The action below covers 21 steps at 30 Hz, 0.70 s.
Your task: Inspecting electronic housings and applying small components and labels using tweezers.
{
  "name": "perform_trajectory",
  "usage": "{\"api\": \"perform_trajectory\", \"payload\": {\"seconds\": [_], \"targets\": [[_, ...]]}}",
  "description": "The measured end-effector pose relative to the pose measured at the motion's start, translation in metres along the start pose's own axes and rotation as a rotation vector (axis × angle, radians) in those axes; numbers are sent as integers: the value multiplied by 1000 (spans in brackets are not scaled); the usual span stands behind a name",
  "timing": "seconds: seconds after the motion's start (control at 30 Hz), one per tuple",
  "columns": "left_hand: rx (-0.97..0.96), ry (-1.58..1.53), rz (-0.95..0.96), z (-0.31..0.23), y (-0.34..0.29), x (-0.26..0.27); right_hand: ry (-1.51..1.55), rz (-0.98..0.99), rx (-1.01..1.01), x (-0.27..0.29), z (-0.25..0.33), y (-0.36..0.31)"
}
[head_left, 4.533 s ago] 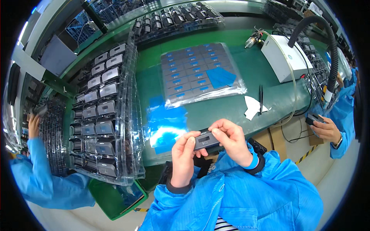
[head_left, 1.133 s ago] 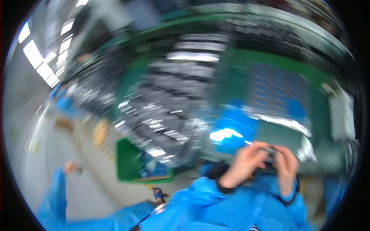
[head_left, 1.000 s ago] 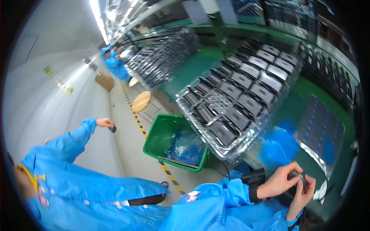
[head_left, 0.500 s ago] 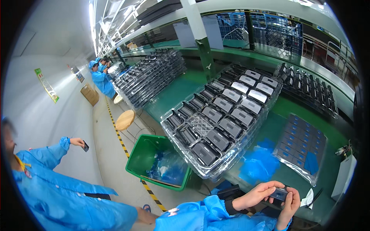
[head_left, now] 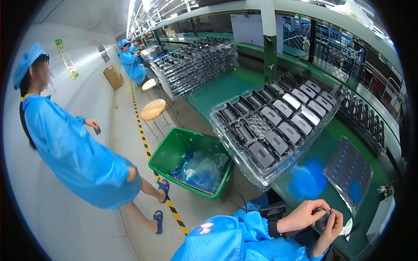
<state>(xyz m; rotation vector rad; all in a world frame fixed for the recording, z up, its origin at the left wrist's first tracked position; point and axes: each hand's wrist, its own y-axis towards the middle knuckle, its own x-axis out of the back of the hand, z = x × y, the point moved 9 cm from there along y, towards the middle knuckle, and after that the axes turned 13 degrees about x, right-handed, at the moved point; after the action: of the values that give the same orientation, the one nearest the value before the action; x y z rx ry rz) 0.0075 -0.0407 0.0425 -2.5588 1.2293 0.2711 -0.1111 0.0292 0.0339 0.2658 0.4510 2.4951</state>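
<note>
Low at the right, both my hands are closed around a small dark rectangular device [head_left: 322,219], mostly covered by the fingers. My left hand [head_left: 301,216] grips it from the left side, a black band on that wrist. On its other side, the fingers of my right hand [head_left: 332,230] hold the same device. Beyond the hands, blue film pieces [head_left: 308,179] lie on the green bench. A flat sheet of dark rectangular pieces with blue marks [head_left: 348,167] rests to their right. A clear plastic tray stack [head_left: 244,158] holds rows of dark and grey devices.
A green bin [head_left: 159,152] with plastic scraps stands left of the bench. A person in a blue coat [head_left: 78,143] stands by the wall, a dark object in one hand. Stacked trays [head_left: 196,65], a round stool [head_left: 153,109] and a bench post [head_left: 270,56] are farther off.
My view has swung left, shifting the scene rightward. The device in my hands has tilted and my fingers cover more of it. The standing person has lowered the hand with the dark object.
</note>
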Motion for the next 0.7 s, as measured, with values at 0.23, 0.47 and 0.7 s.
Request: {"api": "perform_trajectory", "payload": {"seconds": [0.23,0.47,0.7], "targets": [[20,-194,46,-7,-4,23,-16,38,-64,-25,36,8],[113,-205,36,4,-4,48,209,78,-126,-16,19,19],[152,-228,55,13,7,24,-125,104,-17,-10,26,6]]}}
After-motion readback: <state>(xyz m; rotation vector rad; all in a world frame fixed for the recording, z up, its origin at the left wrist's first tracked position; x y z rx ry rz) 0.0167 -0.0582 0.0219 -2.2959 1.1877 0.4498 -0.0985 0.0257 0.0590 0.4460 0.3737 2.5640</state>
